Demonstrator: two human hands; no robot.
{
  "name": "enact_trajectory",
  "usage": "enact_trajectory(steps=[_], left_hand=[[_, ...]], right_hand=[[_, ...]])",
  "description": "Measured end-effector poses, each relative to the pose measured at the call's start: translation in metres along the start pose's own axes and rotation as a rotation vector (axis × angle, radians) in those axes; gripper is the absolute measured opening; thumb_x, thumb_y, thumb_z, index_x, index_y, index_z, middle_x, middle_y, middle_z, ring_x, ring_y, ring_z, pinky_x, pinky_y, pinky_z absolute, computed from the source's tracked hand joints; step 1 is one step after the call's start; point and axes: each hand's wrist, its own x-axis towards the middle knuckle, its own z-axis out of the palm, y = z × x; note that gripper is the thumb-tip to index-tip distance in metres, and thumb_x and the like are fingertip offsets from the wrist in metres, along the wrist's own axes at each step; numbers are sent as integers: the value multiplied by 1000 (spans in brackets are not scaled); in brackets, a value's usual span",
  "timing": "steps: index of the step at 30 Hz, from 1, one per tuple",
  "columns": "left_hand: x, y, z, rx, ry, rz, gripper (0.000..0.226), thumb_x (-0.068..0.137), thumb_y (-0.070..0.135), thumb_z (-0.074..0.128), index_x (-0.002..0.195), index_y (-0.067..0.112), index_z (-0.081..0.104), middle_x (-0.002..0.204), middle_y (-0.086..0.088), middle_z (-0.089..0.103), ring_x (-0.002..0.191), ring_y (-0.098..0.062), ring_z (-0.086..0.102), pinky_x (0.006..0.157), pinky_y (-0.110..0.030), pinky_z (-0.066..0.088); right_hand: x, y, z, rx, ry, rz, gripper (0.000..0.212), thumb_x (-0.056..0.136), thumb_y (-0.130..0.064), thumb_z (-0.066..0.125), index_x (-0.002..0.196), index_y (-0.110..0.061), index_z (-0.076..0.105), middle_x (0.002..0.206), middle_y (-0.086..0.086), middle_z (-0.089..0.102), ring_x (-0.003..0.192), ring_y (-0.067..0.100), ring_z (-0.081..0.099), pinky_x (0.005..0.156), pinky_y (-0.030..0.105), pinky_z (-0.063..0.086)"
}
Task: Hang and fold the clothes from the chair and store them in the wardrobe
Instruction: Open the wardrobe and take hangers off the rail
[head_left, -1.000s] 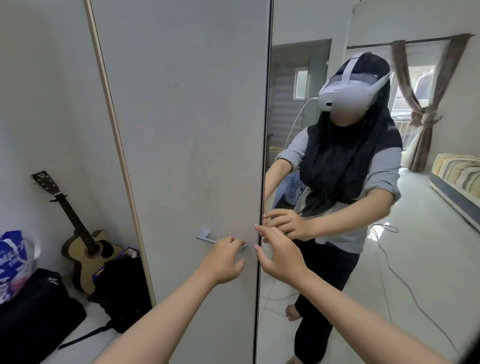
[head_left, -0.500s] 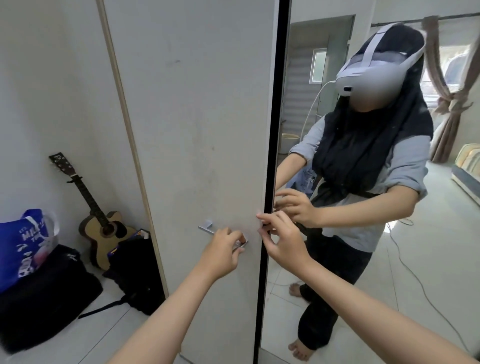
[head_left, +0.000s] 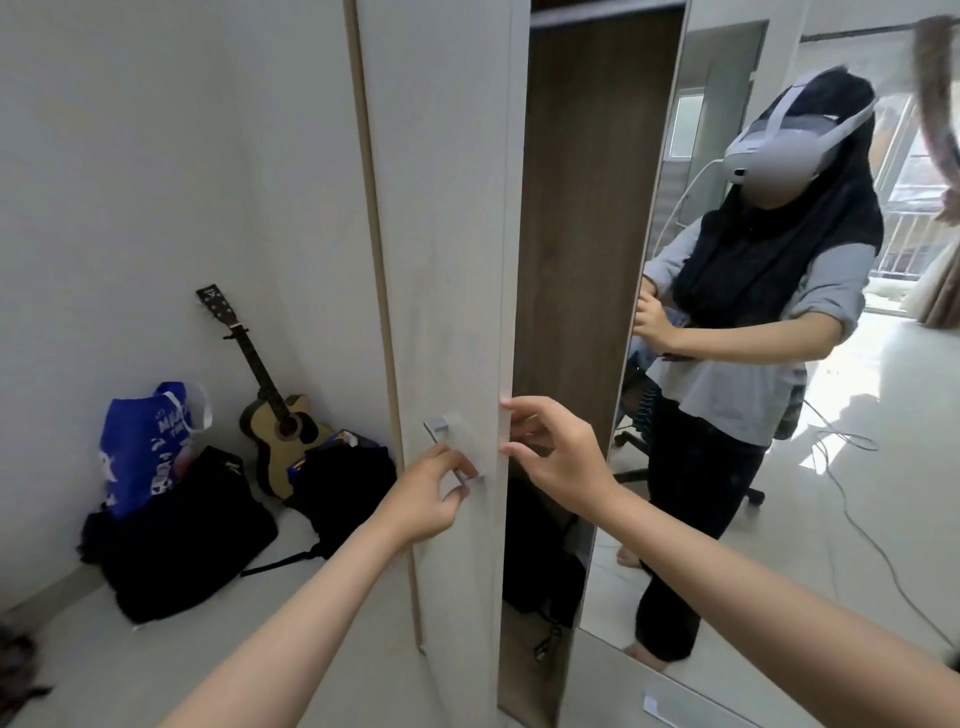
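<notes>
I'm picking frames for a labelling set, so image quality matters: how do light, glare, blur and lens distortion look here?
Head view: daylight from the window reflected in the mirror door blows out the upper right; the wardrobe interior is dim; wide-angle bending curves the white door edges; left hand on the handle and right hand are fairly sharp.

1 view only, from a camera worn on the person's head, looking forward and slightly down along both forearms. It stands close to the wardrobe door, whose handle sits near the centre of the frame. The wide lens bends the door edges and takes in the floor and the guitar at the left. At the right the mirror door faces the camera and reflects the headset carrying it
</notes>
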Motion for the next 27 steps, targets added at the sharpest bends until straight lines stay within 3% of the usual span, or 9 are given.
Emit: enact_trajectory(steps=[5,10,13,16,22,25,27], left_hand=[[-47,-19,-51,-7,-7,-10,25,86,24,61,110,21,60,113,12,62,107,1,54,97,-22,44],[-72,-29,-88,-102,180,-19,19,86,24,60,103,20,52,107,7,64,107,-2,58,97,-29,48],[-79,-32,-110,-153,369,-21,18,84,13,61,96,16,49,98,3,64,98,-6,63,90,-31,51],[-79,-36,-133,-74,493,28,20,83,13,62,99,21,53,96,6,60,90,-10,61,80,-31,53],[-73,-65,-178,134,605,23,37,83,9,63,117,24,56,107,11,56,96,-3,56,82,-22,51],[-64,-77,-201,194,654,-1,50,81,8,64,125,29,52,102,17,51,81,-6,55,73,-18,46],[-57,-85,-218,275,668,-26,60,79,10,65,131,30,46,105,12,48,78,-13,55,73,-23,48]], right_hand=[[16,-42,39,41,-95,-23,39,77,-5,76,112,-16,63,99,-1,67,90,10,66,80,33,58],[40,-73,74,78,-253,-66,40,82,0,68,114,-23,64,105,-5,68,99,4,63,84,19,51],[64,-90,95,121,-266,-83,47,85,-3,66,117,-35,58,111,-11,66,102,3,63,85,22,50],[92,-101,118,146,-284,-118,48,87,-6,64,124,-35,55,114,-15,61,103,1,60,88,22,50],[155,-106,167,176,-299,-270,49,86,-5,64,128,-28,54,107,-4,55,103,3,53,91,17,46],[186,-100,191,179,-235,-354,51,82,-7,68,128,-24,56,108,-1,50,102,9,50,88,19,45],[204,-97,205,171,-187,-399,55,77,-11,73,128,-24,56,114,1,47,108,15,46,91,22,42]])
